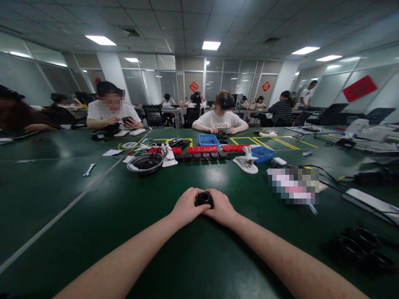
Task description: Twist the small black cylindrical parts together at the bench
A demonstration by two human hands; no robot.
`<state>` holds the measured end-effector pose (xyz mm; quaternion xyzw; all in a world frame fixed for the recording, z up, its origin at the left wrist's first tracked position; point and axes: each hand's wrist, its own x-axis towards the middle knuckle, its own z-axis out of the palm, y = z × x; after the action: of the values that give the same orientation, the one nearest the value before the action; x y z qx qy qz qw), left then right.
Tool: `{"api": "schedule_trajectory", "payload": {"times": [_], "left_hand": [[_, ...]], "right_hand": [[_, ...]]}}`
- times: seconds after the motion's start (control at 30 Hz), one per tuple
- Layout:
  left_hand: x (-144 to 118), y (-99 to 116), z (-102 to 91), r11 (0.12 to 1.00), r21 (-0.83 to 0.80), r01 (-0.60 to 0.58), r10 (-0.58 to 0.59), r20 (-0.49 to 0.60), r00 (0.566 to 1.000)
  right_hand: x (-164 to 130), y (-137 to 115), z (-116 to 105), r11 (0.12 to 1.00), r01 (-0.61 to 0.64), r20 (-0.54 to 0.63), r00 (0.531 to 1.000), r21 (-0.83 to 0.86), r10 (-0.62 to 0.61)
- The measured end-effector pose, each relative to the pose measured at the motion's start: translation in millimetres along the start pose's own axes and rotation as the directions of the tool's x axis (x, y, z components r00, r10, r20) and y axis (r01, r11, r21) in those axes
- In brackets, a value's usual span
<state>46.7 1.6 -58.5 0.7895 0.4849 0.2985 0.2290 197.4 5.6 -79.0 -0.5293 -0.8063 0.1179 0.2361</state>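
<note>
A small black ring-shaped part [205, 199] with a round opening on top rests at the middle of the green table [149, 249]. My left hand [188, 205] wraps its left side, the thumb across the near edge. From the other side my right hand [220, 206] closes around it, and the two thumbs meet in front. The lower part of the black piece is hidden behind my fingers, so its exact kind does not show.
Beyond my hands lie a dark round bowl [145, 163] with cables, red power strips [202, 149], blue trays [263, 154] and a white clip stand [246, 162]. A wrench [89, 170] lies left; several black rings [352, 247] sit right. People sit across the table.
</note>
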Motion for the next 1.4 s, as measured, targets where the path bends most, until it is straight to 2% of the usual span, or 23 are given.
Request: {"api": "schedule_trajectory", "payload": {"times": [0.07,0.13,0.3,0.7,0.97,1.4], "left_hand": [[0.3,-1.2,-6.9,0.999,-0.031,-0.042,0.045,0.1,0.994],[0.8,-3.4,-11.7,0.996,-0.06,-0.063,0.073,0.168,0.983],[2.9,-9.3,-12.2,0.991,-0.103,-0.084,0.104,0.2,0.974],[4.0,-11.0,-9.9,0.988,-0.141,-0.059,0.088,0.205,0.975],[3.4,-12.1,-8.0,0.989,-0.135,-0.066,0.094,0.208,0.974],[3.8,-10.8,-10.3,0.989,-0.129,-0.074,0.101,0.217,0.971]], "right_hand": [[-0.1,6.3,-5.6,0.983,0.097,0.082,0.991,0.153,-0.111],[0.7,12.4,-11.4,0.952,0.138,0.165,0.968,0.272,-0.187],[3.8,18.9,-18.5,0.883,0.11,0.246,0.938,0.457,-0.245],[6.3,20.6,-21.3,0.888,0.162,0.261,0.92,0.431,-0.294],[6.9,21.6,-21.3,0.892,0.142,0.288,0.914,0.429,-0.284],[8.6,26.1,-21.9,0.848,0.11,0.323,0.893,0.518,-0.312]]}}
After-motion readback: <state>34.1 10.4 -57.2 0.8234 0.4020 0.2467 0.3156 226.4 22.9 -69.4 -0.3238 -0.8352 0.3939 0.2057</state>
